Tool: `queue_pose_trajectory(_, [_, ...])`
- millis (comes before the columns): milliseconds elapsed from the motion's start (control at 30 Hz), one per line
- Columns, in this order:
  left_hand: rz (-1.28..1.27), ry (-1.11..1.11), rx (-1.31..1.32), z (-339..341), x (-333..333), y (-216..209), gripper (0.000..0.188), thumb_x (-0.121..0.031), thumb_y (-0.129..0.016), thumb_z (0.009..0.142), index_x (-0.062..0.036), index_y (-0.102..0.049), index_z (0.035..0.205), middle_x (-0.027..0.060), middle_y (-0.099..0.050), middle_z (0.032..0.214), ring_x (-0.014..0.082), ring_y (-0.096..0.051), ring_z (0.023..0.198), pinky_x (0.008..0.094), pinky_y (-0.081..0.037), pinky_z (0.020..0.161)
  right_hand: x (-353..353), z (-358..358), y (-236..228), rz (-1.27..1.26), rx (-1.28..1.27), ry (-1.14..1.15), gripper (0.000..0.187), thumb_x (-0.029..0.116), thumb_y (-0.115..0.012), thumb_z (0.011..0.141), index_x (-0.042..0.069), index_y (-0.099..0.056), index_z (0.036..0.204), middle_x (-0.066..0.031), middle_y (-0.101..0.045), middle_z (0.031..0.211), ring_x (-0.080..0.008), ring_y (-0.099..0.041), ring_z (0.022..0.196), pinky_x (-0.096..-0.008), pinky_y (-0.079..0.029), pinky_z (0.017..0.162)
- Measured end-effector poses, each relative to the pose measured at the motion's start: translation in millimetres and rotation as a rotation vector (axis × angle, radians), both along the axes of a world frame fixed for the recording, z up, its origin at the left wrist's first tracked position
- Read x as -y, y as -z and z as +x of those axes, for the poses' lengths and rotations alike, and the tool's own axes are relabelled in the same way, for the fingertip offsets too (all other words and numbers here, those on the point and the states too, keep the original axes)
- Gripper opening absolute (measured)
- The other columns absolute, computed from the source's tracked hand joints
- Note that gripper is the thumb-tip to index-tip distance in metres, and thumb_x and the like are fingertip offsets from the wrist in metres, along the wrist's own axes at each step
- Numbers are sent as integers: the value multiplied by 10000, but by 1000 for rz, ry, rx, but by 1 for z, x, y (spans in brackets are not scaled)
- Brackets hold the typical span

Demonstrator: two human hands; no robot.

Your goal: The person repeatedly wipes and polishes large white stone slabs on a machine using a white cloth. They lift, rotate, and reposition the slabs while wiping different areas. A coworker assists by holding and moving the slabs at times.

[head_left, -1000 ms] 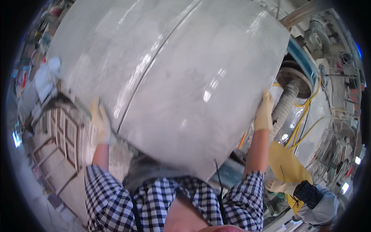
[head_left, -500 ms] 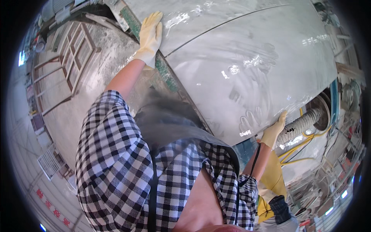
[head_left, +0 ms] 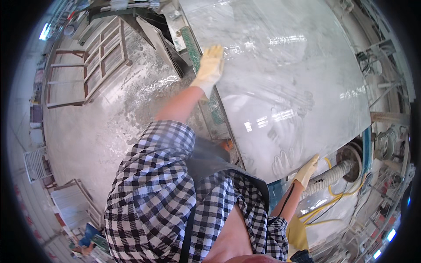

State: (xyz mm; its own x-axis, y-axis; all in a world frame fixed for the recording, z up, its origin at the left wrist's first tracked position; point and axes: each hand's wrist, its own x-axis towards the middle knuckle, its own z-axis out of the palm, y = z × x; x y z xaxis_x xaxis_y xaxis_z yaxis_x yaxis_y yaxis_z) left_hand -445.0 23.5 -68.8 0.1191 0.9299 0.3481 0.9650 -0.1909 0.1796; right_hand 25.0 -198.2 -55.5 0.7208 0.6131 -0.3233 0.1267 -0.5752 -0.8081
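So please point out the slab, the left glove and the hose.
slab (head_left: 298, 87), head view, glossy top face.
left glove (head_left: 209, 68), head view, back of the hand.
hose (head_left: 326, 177), head view, ribbed middle.

Stone slab (head_left: 289, 83) lies ahead of you, filling the upper right. Your left hand (head_left: 209, 68) rests flat on its left edge, your right hand (head_left: 306, 172) at its near right corner. Ribbed hose (head_left: 326, 179) and cables (head_left: 326, 206) sit just right of the right hand. Wet floor (head_left: 109, 118) to your left; frame rack (head_left: 83, 65) stands beyond it, far left.
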Motion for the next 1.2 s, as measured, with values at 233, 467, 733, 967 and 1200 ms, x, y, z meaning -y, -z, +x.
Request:
queue_pose_trajectory(233, [-129,370,231,50,120,-10,527,-149,-554,967,25,-485,1460,249,-465,1528,418,-376,1459,521,-225,1249,-5,-13,-10,101,357,-7,649,387,-420,1090,-58,-324,1552,-255,-354,1606,-361,-379,1468,-425,-311,1214])
queue_pose_trajectory(467, [-217,550,519,31,125,-17,443,-152,-531,1008,-25,-542,1432,178,-534,1488,392,-417,1440,498,-270,1238,-24,-46,2,112,977,-437,528,247,-557,1030,16,-478,1499,-246,-496,1506,-410,-455,1396,-480,-322,1191])
queue_pose_trajectory(733, [16,497,491,-74,24,-31,359,-219,-550,1020,-44,-639,1322,178,-634,1371,398,-527,1346,493,-369,1194,-115,-286,-35,436,950,-878,470,217,-667,934,84,-608,1380,-150,-622,1387,-360,-528,1334,-506,-367,1156])
queue_pose_trajectory(967, [144,756,302,-152,-140,-20,391,-231,-517,1027,33,-626,1293,209,-623,1368,360,-505,1360,461,-318,1212,-246,-477,-17,470,977,-757,479,218,-703,881,68,-625,1330,-129,-616,1390,-343,-520,1328,-517,-362,1139])
queue_pose_trajectory(1200, [52,799,411,-147,-182,-18,380,-241,-518,1010,18,-656,1253,179,-658,1319,331,-548,1316,449,-343,1186,-279,-513,-32,273,918,-678,483,167,-724,832,83,-641,1300,-109,-609,1396,-319,-512,1321,-502,-337,1142])
